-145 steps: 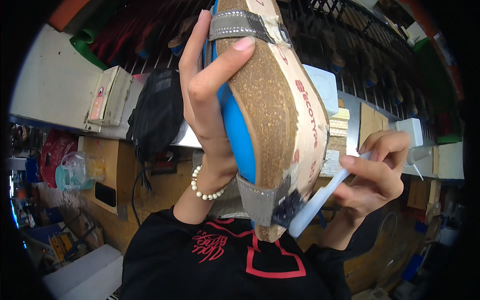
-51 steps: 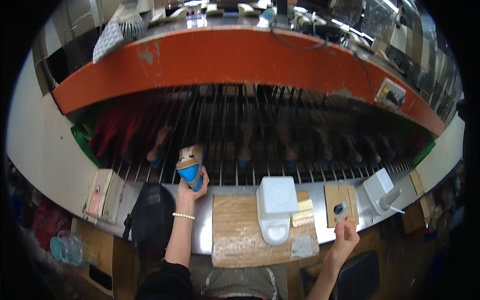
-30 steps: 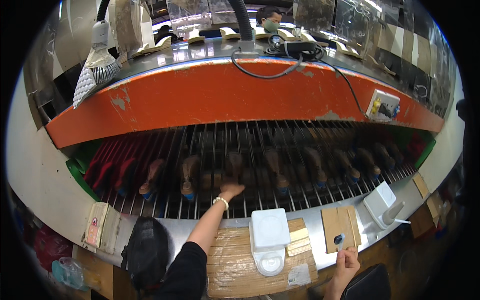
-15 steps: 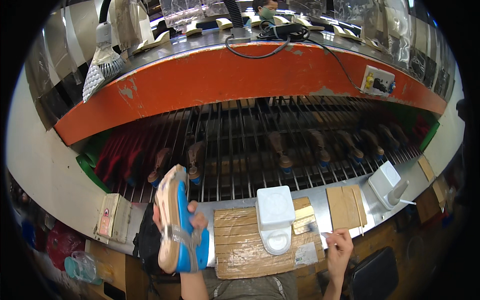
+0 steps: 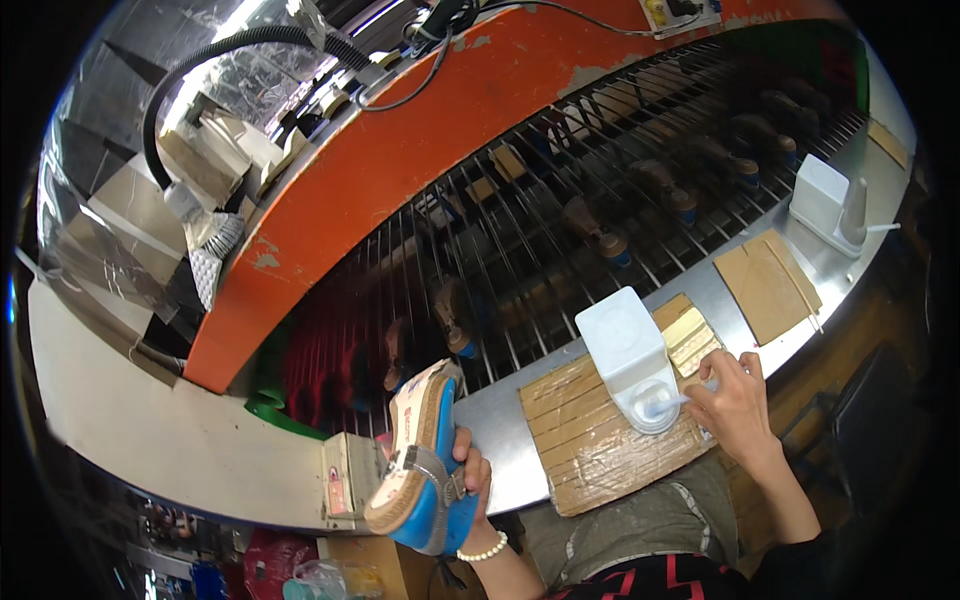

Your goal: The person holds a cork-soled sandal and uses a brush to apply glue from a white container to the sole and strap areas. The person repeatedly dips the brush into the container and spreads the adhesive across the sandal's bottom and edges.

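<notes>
My left hand (image 5: 474, 472) is closed round a blue shoe last carrying a sandal (image 5: 414, 440) with a cork-coloured sole edge, pale footbed and grey buckled strap. The sandal is tilted, toe end up. A white glue pot (image 5: 622, 335) with a tall square tank and a low round cup stands on a tape-wrapped cardboard sheet (image 5: 585, 455). Between the fingertips of my right hand (image 5: 735, 405) is a small pale-handled brush (image 5: 676, 402). Its tip is in or just above the cup; the bristles are hard to make out.
Beyond the metal ledge runs a conveyor of metal rods (image 5: 520, 270) bearing several shoes on lasts, under an orange machine edge (image 5: 370, 190). Cardboard (image 5: 768, 288) with a thin stick and a second white pot (image 5: 822, 195) lie right. A bristled, hose-mounted fitting (image 5: 212, 240) hangs left.
My right hand has brought the brush from the right edge of the cardboard sheet to the pot's cup. The view has turned left and tilted; the sandal stays in my left hand.
</notes>
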{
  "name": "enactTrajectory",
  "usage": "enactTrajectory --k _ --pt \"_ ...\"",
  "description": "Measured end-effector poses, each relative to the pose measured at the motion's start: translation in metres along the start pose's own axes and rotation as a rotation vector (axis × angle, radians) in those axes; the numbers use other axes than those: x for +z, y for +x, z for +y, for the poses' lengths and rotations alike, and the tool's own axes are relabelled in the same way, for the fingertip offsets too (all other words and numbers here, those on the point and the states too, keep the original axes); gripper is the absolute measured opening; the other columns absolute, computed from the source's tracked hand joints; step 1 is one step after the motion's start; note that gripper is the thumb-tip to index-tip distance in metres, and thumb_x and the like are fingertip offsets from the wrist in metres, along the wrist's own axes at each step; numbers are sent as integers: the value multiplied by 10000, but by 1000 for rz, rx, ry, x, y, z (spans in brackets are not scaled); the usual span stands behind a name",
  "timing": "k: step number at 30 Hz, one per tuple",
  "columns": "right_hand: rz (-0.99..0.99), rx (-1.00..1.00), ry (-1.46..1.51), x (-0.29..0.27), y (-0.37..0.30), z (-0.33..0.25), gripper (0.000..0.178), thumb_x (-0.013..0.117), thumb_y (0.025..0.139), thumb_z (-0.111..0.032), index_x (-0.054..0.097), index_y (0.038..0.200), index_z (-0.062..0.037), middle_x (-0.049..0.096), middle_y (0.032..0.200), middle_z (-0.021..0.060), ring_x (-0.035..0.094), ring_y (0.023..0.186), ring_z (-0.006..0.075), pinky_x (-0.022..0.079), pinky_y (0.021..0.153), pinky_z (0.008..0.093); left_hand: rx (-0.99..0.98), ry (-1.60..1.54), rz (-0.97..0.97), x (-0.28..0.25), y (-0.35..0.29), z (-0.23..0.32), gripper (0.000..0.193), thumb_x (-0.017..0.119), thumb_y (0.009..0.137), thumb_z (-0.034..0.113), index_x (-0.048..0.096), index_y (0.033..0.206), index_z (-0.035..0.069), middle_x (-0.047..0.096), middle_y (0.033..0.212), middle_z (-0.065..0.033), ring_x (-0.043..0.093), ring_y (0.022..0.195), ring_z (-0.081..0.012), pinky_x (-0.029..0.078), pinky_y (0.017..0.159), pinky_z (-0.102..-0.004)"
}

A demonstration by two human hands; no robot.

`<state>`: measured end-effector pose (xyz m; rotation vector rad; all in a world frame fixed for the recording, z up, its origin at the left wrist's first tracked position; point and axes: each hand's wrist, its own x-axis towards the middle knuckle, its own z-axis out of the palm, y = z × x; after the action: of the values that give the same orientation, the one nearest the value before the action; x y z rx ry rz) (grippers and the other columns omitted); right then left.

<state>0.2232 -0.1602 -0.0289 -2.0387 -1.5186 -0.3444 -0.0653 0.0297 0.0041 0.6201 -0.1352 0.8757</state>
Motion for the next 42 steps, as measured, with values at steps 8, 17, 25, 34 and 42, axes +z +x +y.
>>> enactTrajectory --k 8,17,25,34,42 --pt "22 -35 13 1 3 1 214 840 588 -170 712 752 -120 514 913 32 550 867 191 332 820 412 204 133 254 17 -8 4 788 314 975 637 412 1336 -56 560 867 -252 592 553 -370 484 417 -388" --pt "48 21 -8 4 2 3 218 835 625 -264 718 761 -140 533 957 35 555 852 213 343 801 424 110 62 -76 4 -25 3 684 537 985 320 203 1510 35 514 915 -139 582 583 -253 435 551 -330" --pt "13 -39 -98 16 -2 10 215 838 669 -300 747 791 -149 541 968 7 535 787 173 328 790 384 137 126 -95 0 -20 2 621 679 895 197 364 1368 -55 495 1147 -133 546 715 -217 448 630 -313" --pt "76 35 -121 21 -17 14 186 851 676 -267 749 792 -163 516 931 34 510 786 169 325 749 345 354 356 -106 5 -24 32 463 643 920 142 432 1290 -37 513 965 -86 522 565 -157 436 547 -274" --pt "97 405 166 40 -32 12 176 805 795 -207 753 774 -39 478 713 42 471 543 153 343 501 318 -29 121 63 16 -11 -14 757 537 902 636 490 1211 -53 598 1090 -220 665 849 -264 571 656 -327"
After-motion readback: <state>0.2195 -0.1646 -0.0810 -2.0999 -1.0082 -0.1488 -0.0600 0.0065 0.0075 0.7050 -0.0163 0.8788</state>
